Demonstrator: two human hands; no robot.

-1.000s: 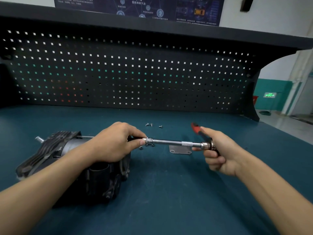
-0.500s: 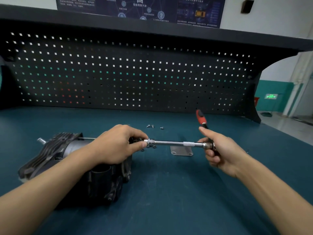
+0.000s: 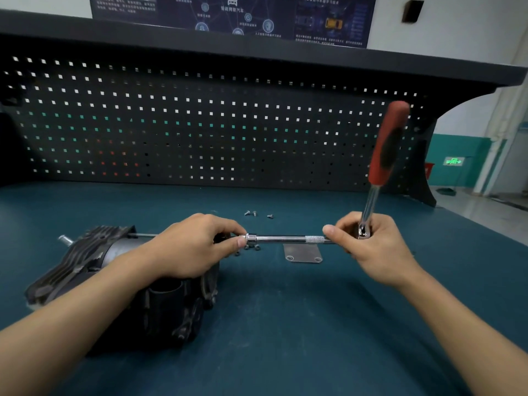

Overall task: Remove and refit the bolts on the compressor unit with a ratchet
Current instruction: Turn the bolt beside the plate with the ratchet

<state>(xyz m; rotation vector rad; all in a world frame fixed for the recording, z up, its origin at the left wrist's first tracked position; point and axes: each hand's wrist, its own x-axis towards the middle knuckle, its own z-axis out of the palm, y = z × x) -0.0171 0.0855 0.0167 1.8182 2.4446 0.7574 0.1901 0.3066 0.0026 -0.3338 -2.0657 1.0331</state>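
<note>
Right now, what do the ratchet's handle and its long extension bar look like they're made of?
The ratchet handle: red and black, matte, likely rubber or plastic grip. The extension bar: bright glints and a knurled band, so probably chromed steel.

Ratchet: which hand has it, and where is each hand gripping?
Right hand grips the ratchet at its head; left hand pinches the socket end of the extension bar.
</note>
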